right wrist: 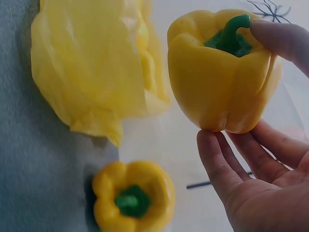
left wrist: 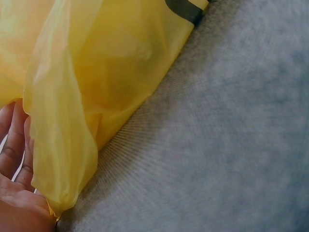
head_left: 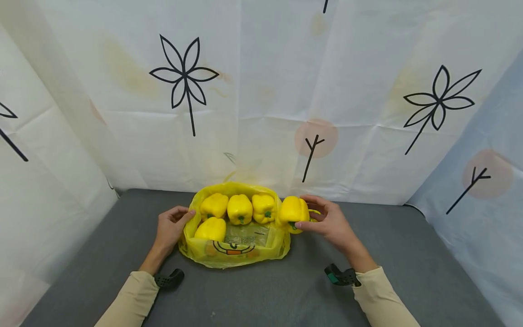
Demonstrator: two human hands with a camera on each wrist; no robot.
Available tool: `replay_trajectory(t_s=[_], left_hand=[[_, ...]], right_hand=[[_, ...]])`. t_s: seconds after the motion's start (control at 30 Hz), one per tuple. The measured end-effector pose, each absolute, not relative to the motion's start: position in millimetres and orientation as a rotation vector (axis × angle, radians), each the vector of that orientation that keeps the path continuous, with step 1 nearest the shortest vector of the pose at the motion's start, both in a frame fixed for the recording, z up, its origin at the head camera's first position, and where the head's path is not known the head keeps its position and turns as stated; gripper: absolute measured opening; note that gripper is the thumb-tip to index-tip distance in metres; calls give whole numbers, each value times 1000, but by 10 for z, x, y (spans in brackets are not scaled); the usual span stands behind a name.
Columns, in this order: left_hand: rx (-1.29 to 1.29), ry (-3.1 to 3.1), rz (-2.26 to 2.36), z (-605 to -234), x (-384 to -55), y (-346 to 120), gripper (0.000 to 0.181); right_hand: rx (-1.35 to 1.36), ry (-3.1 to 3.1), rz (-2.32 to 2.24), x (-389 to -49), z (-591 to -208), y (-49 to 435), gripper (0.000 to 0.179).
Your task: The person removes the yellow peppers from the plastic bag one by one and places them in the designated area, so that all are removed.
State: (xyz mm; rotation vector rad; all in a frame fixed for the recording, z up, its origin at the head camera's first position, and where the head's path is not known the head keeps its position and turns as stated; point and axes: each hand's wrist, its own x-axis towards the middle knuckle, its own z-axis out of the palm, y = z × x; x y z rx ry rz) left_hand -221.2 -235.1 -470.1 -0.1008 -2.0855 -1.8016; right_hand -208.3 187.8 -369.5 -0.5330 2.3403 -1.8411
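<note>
A yellow plastic bag (head_left: pixel 234 262) lies wide open on the table, with several yellow bell peppers (head_left: pixel 239 209) inside it. My left hand (head_left: pixel 170 227) pinches the bag's left rim between thumb and fingers. In the left wrist view, the left hand (left wrist: pixel 17 159) is partly behind a fold of the bag (left wrist: pixel 63 130). At the bag's right rim, my right hand (head_left: pixel 328 222) holds a yellow bell pepper (head_left: pixel 293 211). Up close, the thumb of the right hand (right wrist: pixel 260 179) rests at the green stem, and its fingers support the base of the held pepper (right wrist: pixel 217 82).
Another yellow bell pepper (right wrist: pixel 159 193) stands on the table just right of the bag, mostly hidden behind my right hand in the head view. The grey table (head_left: pixel 253 299) ends at a patterned white curtain (head_left: pixel 261 91), with more cloth at both sides.
</note>
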Motion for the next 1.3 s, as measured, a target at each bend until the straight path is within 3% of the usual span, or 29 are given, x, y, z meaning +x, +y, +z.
replay_trajectory(t_s=[0.8, 1.3], left_hand=[[-104, -2096, -1821, -4693, -2204, -2357, 19], [-95, -2138, -1780, -4361, -2006, -2232, 19]], right_hand=[[-372, 2472, -1811, -2126, -3715, 2592, 75], [-262, 2537, -1662, -2341, -3910, 2963, 80]])
